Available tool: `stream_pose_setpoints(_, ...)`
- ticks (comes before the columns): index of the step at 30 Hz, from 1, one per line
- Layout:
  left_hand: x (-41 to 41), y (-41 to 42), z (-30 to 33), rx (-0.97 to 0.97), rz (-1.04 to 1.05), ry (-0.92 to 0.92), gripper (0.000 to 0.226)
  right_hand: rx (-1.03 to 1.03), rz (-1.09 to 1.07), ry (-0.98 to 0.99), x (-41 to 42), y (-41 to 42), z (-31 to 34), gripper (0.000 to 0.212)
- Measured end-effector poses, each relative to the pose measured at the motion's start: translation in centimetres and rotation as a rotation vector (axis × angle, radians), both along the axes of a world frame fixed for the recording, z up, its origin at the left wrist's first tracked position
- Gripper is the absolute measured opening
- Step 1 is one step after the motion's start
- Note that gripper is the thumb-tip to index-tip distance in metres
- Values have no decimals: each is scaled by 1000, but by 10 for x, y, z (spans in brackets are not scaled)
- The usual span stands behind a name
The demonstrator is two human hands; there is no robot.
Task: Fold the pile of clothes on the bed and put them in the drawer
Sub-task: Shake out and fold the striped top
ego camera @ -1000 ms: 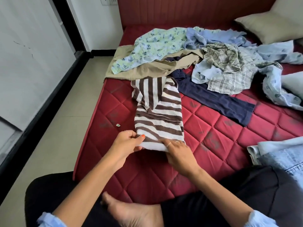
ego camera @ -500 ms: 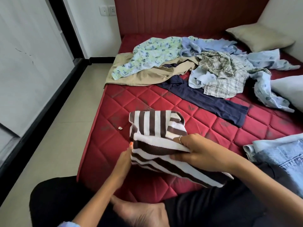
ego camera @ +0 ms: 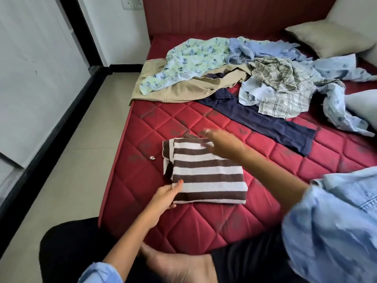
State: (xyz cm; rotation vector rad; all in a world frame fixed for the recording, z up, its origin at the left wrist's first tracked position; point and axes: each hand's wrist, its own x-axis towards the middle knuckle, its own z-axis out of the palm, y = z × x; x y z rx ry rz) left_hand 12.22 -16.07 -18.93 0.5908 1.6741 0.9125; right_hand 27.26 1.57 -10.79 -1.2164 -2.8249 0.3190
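Observation:
A brown-and-white striped shirt (ego camera: 206, 172) lies folded into a rectangle on the red quilted mattress (ego camera: 204, 225), near its left edge. My left hand (ego camera: 165, 198) pinches the shirt's near left corner, thumb on top. My right hand (ego camera: 221, 145) is blurred, fingers spread over the shirt's far right corner. Further back lies the unfolded pile: a floral shirt (ego camera: 191, 60), beige trousers (ego camera: 183, 88), a plaid shirt (ego camera: 281, 86), a navy garment (ego camera: 265, 123) and light blue clothes (ego camera: 334, 82). No drawer is in view.
A beige pillow (ego camera: 328, 37) and a grey pillow (ego camera: 363, 105) sit at the right. A small scrap (ego camera: 152, 158) lies on the mattress left of the shirt. Tiled floor (ego camera: 81, 160) runs along the bed's left side, bounded by a white wall with black skirting.
The lower half of the striped shirt was folded up over the rest, making a compact rectangle. My right hand let go and moved to the far edge; my left hand stays at the near left corner.

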Motion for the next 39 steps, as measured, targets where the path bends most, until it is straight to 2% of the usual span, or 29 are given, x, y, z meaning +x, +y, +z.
stream_pose_setpoints(2,2,-1,-3,18,-36,45,19,23,108,27,14,-41,-37,48)
stream_pose_setpoints(4,4,1,-7,43,-39,90,19,112,176,-4,34,-74,-79,67)
stream_pose_setpoints(6,6,5,-11,35,-51,138,21,147,180,-65,50,-98,-110,82)
stream_pose_setpoints(8,6,10,-11,-3,-88,196,25,166,148,-74,54,-108,-131,88)
stream_pose_setpoints(16,14,31,19,-95,-197,380,24,256,46,49,32,-106,-116,58)
stream_pose_setpoints(19,14,34,35,-85,-203,314,30,211,27,132,32,-102,-95,59)
stream_pose_setpoints(21,11,34,51,-36,-136,237,34,205,5,120,33,-97,-76,63)
stream_pose_setpoints(23,9,34,67,50,-54,248,41,202,-29,118,34,-93,-51,57)
stream_pose_setpoints(25,6,34,83,142,40,292,46,130,-134,153,33,-84,-30,42)
stream_pose_setpoints(27,3,35,97,208,113,282,41,52,-248,196,36,-76,-4,31)
stream_pose_setpoints(30,-1,34,109,251,144,271,37,-143,-345,407,52,-64,32,18)
stream_pose_setpoints(31,-2,34,110,252,133,284,35,-222,-377,466,62,-63,43,13)
stream_pose_setpoints(33,-2,32,111,236,95,290,32,-385,-465,587,83,-65,59,17)
stream_pose_setpoints(36,7,32,110,185,5,254,29,-654,-590,790,116,-83,80,5)
stream_pose_setpoints(39,21,36,106,140,-103,228,25,-782,-725,887,152,-107,97,14)
